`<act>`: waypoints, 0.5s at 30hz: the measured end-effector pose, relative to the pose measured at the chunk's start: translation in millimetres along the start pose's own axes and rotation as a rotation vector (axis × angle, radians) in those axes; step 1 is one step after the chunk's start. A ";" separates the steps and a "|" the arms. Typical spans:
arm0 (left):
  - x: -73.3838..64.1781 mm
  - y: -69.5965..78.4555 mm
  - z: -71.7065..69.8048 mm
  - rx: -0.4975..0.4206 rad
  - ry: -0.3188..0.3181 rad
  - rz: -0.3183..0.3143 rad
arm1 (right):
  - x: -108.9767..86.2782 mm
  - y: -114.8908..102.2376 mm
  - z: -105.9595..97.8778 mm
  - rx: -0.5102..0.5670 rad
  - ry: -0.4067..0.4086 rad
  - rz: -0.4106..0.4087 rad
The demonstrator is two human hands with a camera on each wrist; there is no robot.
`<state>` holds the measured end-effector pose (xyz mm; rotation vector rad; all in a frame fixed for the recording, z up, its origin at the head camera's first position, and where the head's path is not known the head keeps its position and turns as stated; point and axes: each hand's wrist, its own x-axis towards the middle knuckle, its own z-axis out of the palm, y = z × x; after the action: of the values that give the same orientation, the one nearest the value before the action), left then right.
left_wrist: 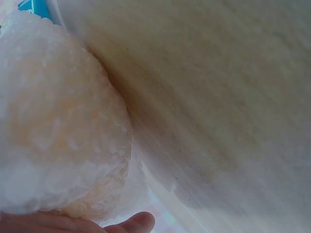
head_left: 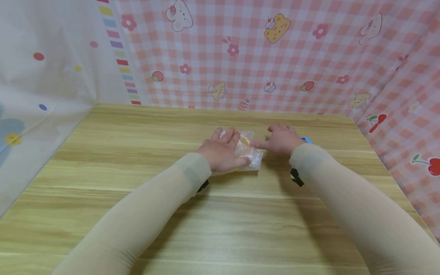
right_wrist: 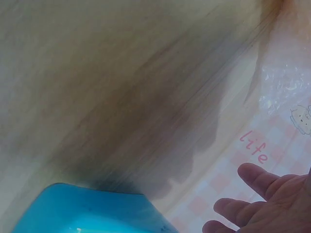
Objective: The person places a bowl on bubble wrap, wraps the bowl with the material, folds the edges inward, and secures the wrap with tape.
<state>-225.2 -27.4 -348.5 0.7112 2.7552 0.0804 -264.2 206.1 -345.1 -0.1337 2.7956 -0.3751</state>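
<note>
A bubble-wrapped bundle [head_left: 254, 159] lies on the wooden table, with an orange-yellow patch [head_left: 245, 140] showing on top. My left hand [head_left: 223, 152] rests on its left part with the fingers spread. From the other side my right hand [head_left: 283, 140] reaches in, and one extended digit touches the bundle near the orange patch. In the left wrist view the wrap [left_wrist: 63, 116] bulges beside the fingers, its contents blurred by the bubbles. Close by the right hand sits a blue object [right_wrist: 97, 208], mostly hidden behind that hand in the head view; its kind cannot be told.
Both hands are over the far half of the wood-grain table [head_left: 220, 229]. Behind it rises a pink checked cloth [head_left: 206, 49] with cartoon prints. A white dotted cloth [head_left: 44, 76] hangs at the left, and more checked cloth [head_left: 412, 152] borders the right side.
</note>
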 end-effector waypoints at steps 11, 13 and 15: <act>0.4 -0.5 0.2 0.002 -0.001 -0.002 | -6.7 -2.6 -7.7 -0.020 -0.018 0.009; 1.0 -0.6 0.5 0.008 0.000 -0.002 | -8.6 -3.4 -8.8 -0.028 -0.013 0.011; 1.2 -0.6 0.6 0.010 0.002 0.000 | -10.3 -4.7 -9.9 -0.040 -0.002 0.004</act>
<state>-226.3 -27.3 -349.5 0.7144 2.7591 0.0673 -257.4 205.3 -331.7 -0.1382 2.8016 -0.3183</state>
